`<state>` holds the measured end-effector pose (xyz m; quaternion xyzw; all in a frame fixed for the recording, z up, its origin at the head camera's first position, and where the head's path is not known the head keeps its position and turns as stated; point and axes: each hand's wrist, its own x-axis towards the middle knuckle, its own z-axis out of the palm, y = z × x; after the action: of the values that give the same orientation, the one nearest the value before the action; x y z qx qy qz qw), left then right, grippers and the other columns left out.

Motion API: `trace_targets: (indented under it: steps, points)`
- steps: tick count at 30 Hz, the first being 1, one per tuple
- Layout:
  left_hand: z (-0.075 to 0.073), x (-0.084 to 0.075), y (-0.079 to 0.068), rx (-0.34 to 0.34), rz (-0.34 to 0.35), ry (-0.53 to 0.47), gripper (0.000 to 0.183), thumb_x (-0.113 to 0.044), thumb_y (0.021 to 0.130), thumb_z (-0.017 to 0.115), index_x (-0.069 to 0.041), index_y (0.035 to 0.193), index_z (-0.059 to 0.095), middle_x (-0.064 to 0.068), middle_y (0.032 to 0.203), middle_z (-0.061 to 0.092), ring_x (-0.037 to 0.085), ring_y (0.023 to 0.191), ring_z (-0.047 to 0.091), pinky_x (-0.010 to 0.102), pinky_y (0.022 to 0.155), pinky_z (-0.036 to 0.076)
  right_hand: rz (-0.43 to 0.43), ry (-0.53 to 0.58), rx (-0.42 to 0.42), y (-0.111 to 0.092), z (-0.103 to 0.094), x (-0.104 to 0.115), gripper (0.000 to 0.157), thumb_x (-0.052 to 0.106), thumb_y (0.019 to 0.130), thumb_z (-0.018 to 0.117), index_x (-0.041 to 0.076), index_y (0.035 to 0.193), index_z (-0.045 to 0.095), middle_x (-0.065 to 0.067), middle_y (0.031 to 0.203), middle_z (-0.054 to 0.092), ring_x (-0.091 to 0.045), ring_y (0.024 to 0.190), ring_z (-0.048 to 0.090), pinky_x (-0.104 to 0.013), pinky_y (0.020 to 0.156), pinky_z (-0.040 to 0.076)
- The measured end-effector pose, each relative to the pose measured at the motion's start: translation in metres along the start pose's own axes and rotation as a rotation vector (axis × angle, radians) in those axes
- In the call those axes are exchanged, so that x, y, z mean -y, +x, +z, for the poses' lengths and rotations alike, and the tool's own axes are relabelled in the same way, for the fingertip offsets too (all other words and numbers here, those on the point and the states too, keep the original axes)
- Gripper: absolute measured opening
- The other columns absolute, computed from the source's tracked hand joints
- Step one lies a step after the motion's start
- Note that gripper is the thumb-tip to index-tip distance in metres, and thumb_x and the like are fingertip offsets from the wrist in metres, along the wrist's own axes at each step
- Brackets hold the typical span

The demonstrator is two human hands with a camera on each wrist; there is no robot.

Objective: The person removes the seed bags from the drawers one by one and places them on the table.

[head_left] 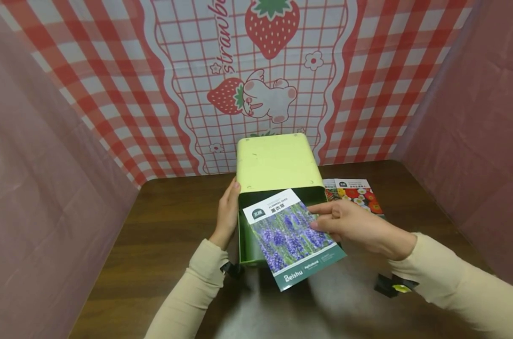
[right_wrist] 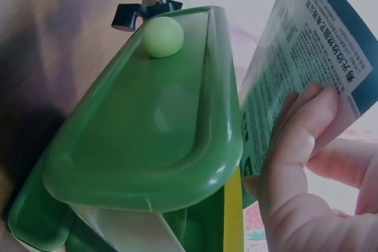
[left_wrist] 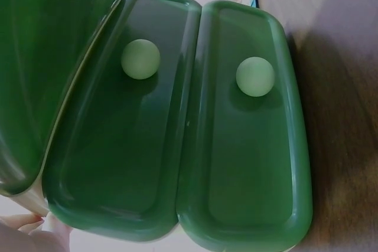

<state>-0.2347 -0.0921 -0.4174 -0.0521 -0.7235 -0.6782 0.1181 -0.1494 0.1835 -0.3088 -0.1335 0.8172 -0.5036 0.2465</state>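
Note:
A lime-green box (head_left: 277, 162) with green drawers stands on the table, its upper drawer (head_left: 244, 235) pulled out at the front. My left hand (head_left: 228, 209) rests against the box's left side, fingers along the wall. In the left wrist view two green drawer fronts (left_wrist: 236, 163) show, each with a round pale knob (left_wrist: 255, 77). My right hand (head_left: 351, 226) pinches a lavender seed packet (head_left: 288, 235) by its right edge, thumb on one face and fingers on the other. It lies tilted over the drawer and hides much of its inside. The packet's printed back (right_wrist: 295, 63) shows in the right wrist view.
Right of the box, partly behind my right hand, lie flower seed packets (head_left: 360, 193), one with red and yellow blooms. A strawberry-print checked cloth (head_left: 188, 94) hangs behind the wooden table (head_left: 155, 235). Pink curtains (head_left: 40, 155) hang at both sides. Black camera mounts (head_left: 385, 286) sit at my wrists.

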Motion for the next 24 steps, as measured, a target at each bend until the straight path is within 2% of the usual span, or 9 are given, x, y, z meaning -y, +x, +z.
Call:
trace_targets:
  steps: [6, 10, 11, 14, 17, 18, 19, 22, 24]
  points:
    - [0.0, 0.002, 0.001, 0.008, -0.006, -0.012, 0.053, -0.038, 0.106, 0.038, -0.01, 0.15, 0.039, 0.008, 0.156, 0.038, 0.025, 0.147, 0.032, 0.04, 0.124, 0.023, -0.011, 0.027, 0.009, -0.007, -0.001, 0.0, 0.063, 0.026, 0.096, 0.063, -0.003, 0.146, 0.04, 0.005, 0.052, 0.037, -0.008, 0.048, 0.032, -0.027, 0.044, 0.032]
    - [0.0, 0.002, 0.0, 0.009, -0.01, -0.01, 0.053, -0.039, 0.105, 0.038, -0.01, 0.15, 0.039, 0.008, 0.156, 0.038, 0.024, 0.147, 0.032, 0.04, 0.124, 0.023, 0.002, 0.097, -0.034, -0.01, -0.005, 0.001, 0.06, 0.024, 0.094, 0.065, -0.002, 0.142, 0.041, 0.007, 0.057, 0.041, -0.008, 0.049, 0.033, -0.024, 0.044, 0.033]
    - [0.0, 0.001, 0.0, 0.008, -0.012, -0.007, 0.053, -0.039, 0.105, 0.038, -0.01, 0.15, 0.039, 0.007, 0.156, 0.038, 0.024, 0.147, 0.032, 0.04, 0.124, 0.023, 0.004, 0.125, -0.047, -0.011, -0.007, 0.002, 0.056, 0.024, 0.094, 0.065, -0.002, 0.14, 0.043, 0.007, 0.059, 0.046, -0.008, 0.05, 0.035, -0.023, 0.044, 0.034]
    - [0.0, 0.0, -0.002, 0.012, -0.01, -0.004, 0.054, -0.039, 0.105, 0.037, -0.01, 0.151, 0.038, 0.007, 0.156, 0.038, 0.024, 0.147, 0.032, 0.041, 0.124, 0.024, -0.024, 0.225, -0.063, -0.013, -0.016, 0.004, 0.045, 0.021, 0.096, 0.063, -0.003, 0.129, 0.044, 0.004, 0.074, 0.063, -0.007, 0.06, 0.055, -0.023, 0.056, 0.054]
    - [0.0, -0.001, -0.002, 0.024, -0.011, -0.008, 0.055, -0.041, 0.106, 0.036, -0.011, 0.151, 0.037, 0.007, 0.157, 0.037, 0.023, 0.147, 0.031, 0.04, 0.124, 0.024, -0.055, 0.301, -0.088, -0.016, -0.028, 0.006, 0.038, 0.02, 0.098, 0.06, -0.001, 0.125, 0.045, -0.003, 0.092, 0.073, -0.012, 0.075, 0.069, -0.033, 0.069, 0.062]
    - [0.0, -0.001, -0.003, 0.027, -0.01, -0.007, 0.055, -0.041, 0.106, 0.036, -0.011, 0.151, 0.037, 0.006, 0.157, 0.037, 0.023, 0.147, 0.031, 0.04, 0.124, 0.024, -0.064, 0.316, -0.104, -0.017, -0.033, 0.006, 0.036, 0.02, 0.099, 0.059, 0.0, 0.124, 0.045, -0.004, 0.094, 0.074, -0.014, 0.079, 0.071, -0.037, 0.071, 0.063]
    - [0.0, -0.001, -0.003, 0.03, -0.01, -0.008, 0.055, -0.041, 0.106, 0.036, -0.011, 0.152, 0.036, 0.006, 0.157, 0.037, 0.022, 0.147, 0.031, 0.039, 0.124, 0.024, -0.075, 0.319, -0.129, -0.017, -0.038, 0.006, 0.035, 0.021, 0.099, 0.059, 0.001, 0.124, 0.046, -0.003, 0.093, 0.074, -0.014, 0.078, 0.071, -0.036, 0.069, 0.063]
    - [0.0, -0.001, -0.003, 0.034, -0.002, -0.011, 0.055, -0.041, 0.106, 0.035, -0.01, 0.152, 0.035, 0.007, 0.157, 0.036, 0.022, 0.147, 0.031, 0.039, 0.124, 0.023, -0.105, 0.309, -0.232, -0.019, -0.052, 0.004, 0.031, 0.024, 0.1, 0.057, 0.005, 0.123, 0.051, 0.003, 0.087, 0.072, -0.006, 0.072, 0.066, -0.024, 0.062, 0.059]
    - [0.0, -0.001, -0.003, 0.034, 0.009, -0.012, 0.055, -0.039, 0.106, 0.035, -0.008, 0.152, 0.035, 0.008, 0.157, 0.036, 0.023, 0.147, 0.031, 0.04, 0.124, 0.023, -0.102, 0.336, -0.298, -0.021, -0.06, 0.003, 0.031, 0.027, 0.099, 0.058, 0.008, 0.122, 0.053, 0.006, 0.086, 0.071, -0.005, 0.07, 0.063, -0.022, 0.059, 0.057]
